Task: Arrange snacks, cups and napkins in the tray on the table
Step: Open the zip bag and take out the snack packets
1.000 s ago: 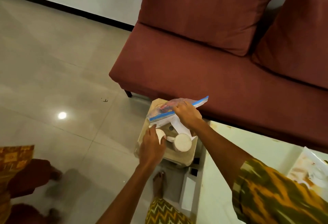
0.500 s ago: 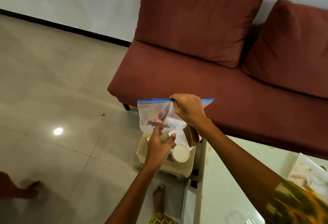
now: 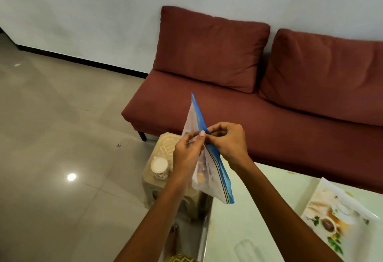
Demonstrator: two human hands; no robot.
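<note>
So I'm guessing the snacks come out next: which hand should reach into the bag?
Probably the left hand: its fingers pinch the zip-top bag at its near side, while the right hand grips the blue seal strip, steadying it.

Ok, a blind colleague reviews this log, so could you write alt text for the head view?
Two hands, left hand and right hand, pinch the blue zip edge of a clear snack bag above a beige stool holding a lidded jar. A maroon sofa stands behind; a floral tray sits on the pale table.
</note>
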